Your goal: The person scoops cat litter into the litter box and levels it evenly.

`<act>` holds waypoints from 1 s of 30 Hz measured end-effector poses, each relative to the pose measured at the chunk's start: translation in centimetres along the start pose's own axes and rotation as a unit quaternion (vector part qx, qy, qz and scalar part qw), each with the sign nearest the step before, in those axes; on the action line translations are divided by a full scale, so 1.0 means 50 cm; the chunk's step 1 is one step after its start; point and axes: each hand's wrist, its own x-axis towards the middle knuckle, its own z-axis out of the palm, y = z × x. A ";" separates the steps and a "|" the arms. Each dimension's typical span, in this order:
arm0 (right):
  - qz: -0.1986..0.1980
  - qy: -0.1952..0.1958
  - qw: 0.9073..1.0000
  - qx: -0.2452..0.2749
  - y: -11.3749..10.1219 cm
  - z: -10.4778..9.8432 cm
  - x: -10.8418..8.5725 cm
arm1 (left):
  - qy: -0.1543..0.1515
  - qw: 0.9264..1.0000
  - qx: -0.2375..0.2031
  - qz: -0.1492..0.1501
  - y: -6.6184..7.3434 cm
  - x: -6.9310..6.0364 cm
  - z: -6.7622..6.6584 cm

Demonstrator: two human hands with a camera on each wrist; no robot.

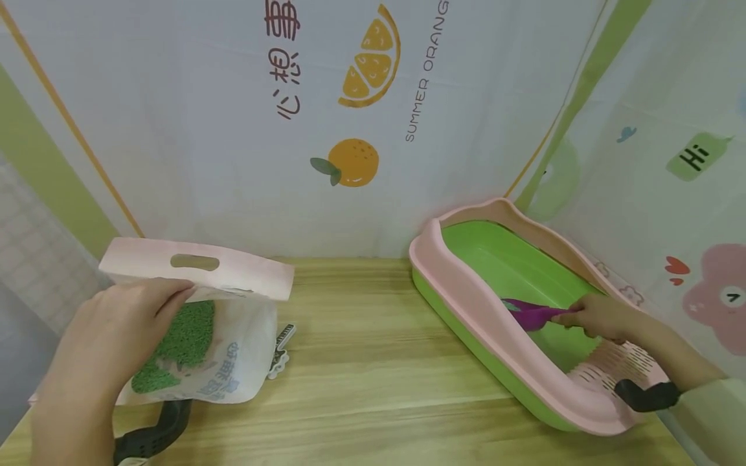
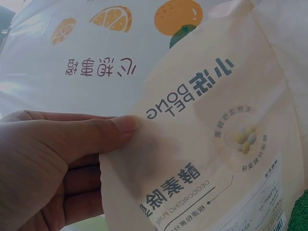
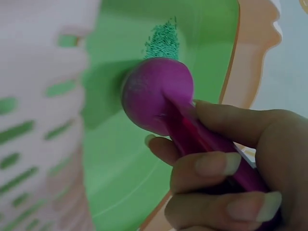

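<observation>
On the left, my left hand (image 1: 111, 343) pinches the upper edge of an open white bag (image 1: 247, 343) between thumb and fingers. Green litter pellets (image 1: 188, 333) show inside it. In the left wrist view, the thumb lies on the printed bag wall (image 2: 192, 139). My right hand (image 1: 603, 317) grips the handle of a purple scoop (image 1: 533, 317) inside a green litter box with a pink rim (image 1: 460, 275). In the right wrist view, the scoop's rounded back (image 3: 156, 94) faces the camera, and a small heap of green pellets (image 3: 163, 43) lies on the box floor beyond it.
The bag's pale pink top strip (image 1: 262, 272) has a handle slot. A slotted pink panel (image 1: 620, 366) covers the box's near end. Both stand on a wooden tabletop (image 1: 361, 369), with a printed white curtain (image 1: 221, 155) behind. A small grey-and-white object (image 1: 281, 356) sits beside the bag.
</observation>
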 end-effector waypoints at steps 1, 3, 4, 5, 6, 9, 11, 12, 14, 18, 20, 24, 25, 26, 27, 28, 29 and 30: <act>-0.002 -0.005 1.000 0.000 -0.002 -0.004 0.002 | 0.001 1.000 0.000 0.001 0.000 0.000 0.000; -0.007 -0.015 1.000 0.008 -0.007 -0.012 0.005 | 0.003 1.000 0.001 0.002 0.000 0.000 0.001; -0.010 -0.018 1.000 0.008 -0.009 -0.015 0.006 | 0.003 1.000 0.002 0.002 0.000 0.000 0.001; -0.011 -0.020 1.000 0.008 -0.012 -0.019 0.007 | 0.003 1.000 0.002 0.002 0.000 0.000 0.002; -0.015 -0.023 1.000 0.003 -0.015 -0.022 0.008 | 0.002 1.000 0.002 0.002 -0.001 0.000 0.002; -0.020 -0.032 0.999 -0.008 -0.024 -0.033 0.011 | 0.004 1.000 0.002 0.003 -0.001 0.000 0.003; -0.022 -0.038 0.999 -0.015 -0.030 -0.042 0.015 | 0.007 1.000 0.002 0.006 -0.002 0.000 0.004; -0.020 -0.044 0.999 -0.018 -0.032 -0.046 0.017 | 0.006 1.000 0.003 0.005 -0.002 0.000 0.004; -0.019 -0.053 0.998 -0.024 -0.037 -0.053 0.020 | 0.004 1.000 0.003 0.004 -0.002 -0.001 0.003; -0.002 -0.076 0.997 -0.024 -0.048 -0.069 0.025 | 0.006 1.000 0.003 0.005 -0.002 -0.001 0.003; 0.000 -0.083 0.996 -0.023 -0.053 -0.076 0.029 | 0.011 1.000 0.004 0.010 -0.002 -0.001 0.003; 0.004 -0.092 0.995 -0.034 -0.066 -0.089 0.038 | 0.015 1.000 0.008 0.014 -0.003 0.000 0.003; 0.006 -0.094 0.995 -0.042 -0.069 -0.093 0.040 | 0.014 1.000 0.008 0.013 -0.004 0.000 0.004; 0.008 -0.097 0.994 -0.051 -0.072 -0.096 0.043 | 0.014 1.000 0.009 0.012 -0.004 0.000 0.003; 0.010 -0.101 0.993 -0.055 -0.076 -0.100 0.045 | 0.014 1.000 0.009 0.012 -0.004 0.000 0.003; 0.013 -0.105 0.993 -0.060 -0.080 -0.103 0.046 | 0.013 1.000 0.009 0.011 -0.003 -0.001 0.003; 0.016 -0.110 0.992 -0.064 -0.084 -0.106 0.048 | 0.012 1.000 0.009 0.009 -0.003 -0.001 0.003; 0.019 -0.113 0.991 -0.068 -0.087 -0.110 0.050 | 0.013 1.000 0.010 0.009 -0.003 -0.001 0.003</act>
